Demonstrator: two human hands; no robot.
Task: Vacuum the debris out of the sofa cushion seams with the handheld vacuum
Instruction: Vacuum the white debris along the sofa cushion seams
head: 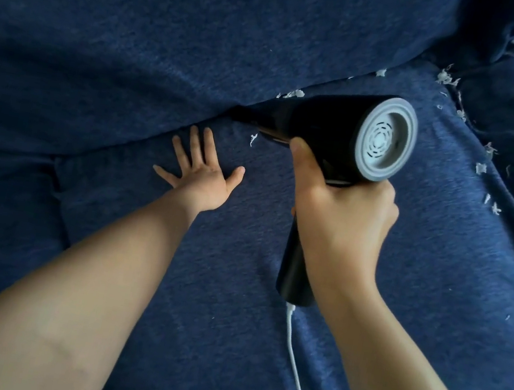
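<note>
Right hand (344, 216) grips vacuum (338, 130); left hand (204, 176) flat beside its nozzle.

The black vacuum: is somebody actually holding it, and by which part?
Yes. The right hand grips the handheld vacuum around the top of its handle, just under the body. The left hand holds nothing; it lies flat on the seat cushion.

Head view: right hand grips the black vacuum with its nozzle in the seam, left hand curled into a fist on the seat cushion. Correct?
Not quite. In the head view the left hand lies flat on the seat cushion with fingers spread, not in a fist. The rest holds: the right hand grips the black vacuum, nozzle in the seam.
</note>
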